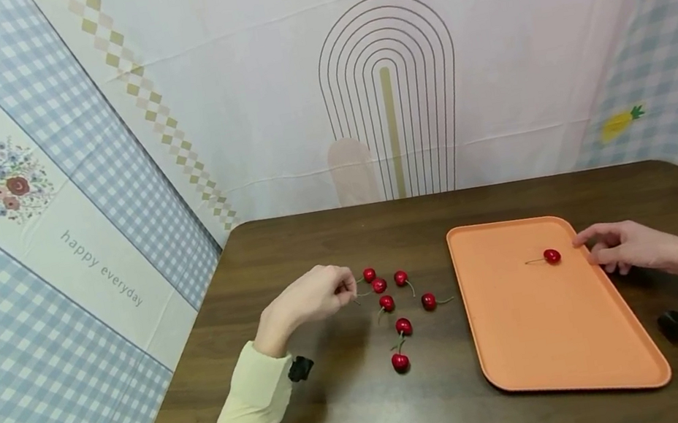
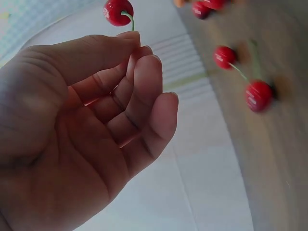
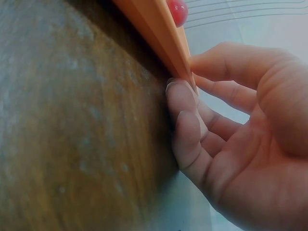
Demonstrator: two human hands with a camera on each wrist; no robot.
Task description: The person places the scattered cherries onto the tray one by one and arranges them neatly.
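We see the left hand with its thumb and forefinger closed to a fine pinch on the thin green stem of a glossy red cherry; the stem's far end is hidden behind the thumb tip. The other fingers curl loosely inward. In the head view we cannot tell which of the two cherries nearest that hand is the one it holds by the stem.

Several more round, shiny cherries lie on the dark wood-grain table, left of the orange tray. In the left wrist view some of them are cut off at the top edge.

The right hand pinches the tray's long right side, thumb and fingers nearly together about its raised rim; in the head view some of its fingertips are hidden. The tray is a smooth, shallow rectangle with rounded corners. On it, near that hand, lies a single cherry with its stem pointing left; in the right wrist view the rim covers part of the fruit.

We see both cream sleeves cut off by the frame, and behind the table a creased, printed cloth.
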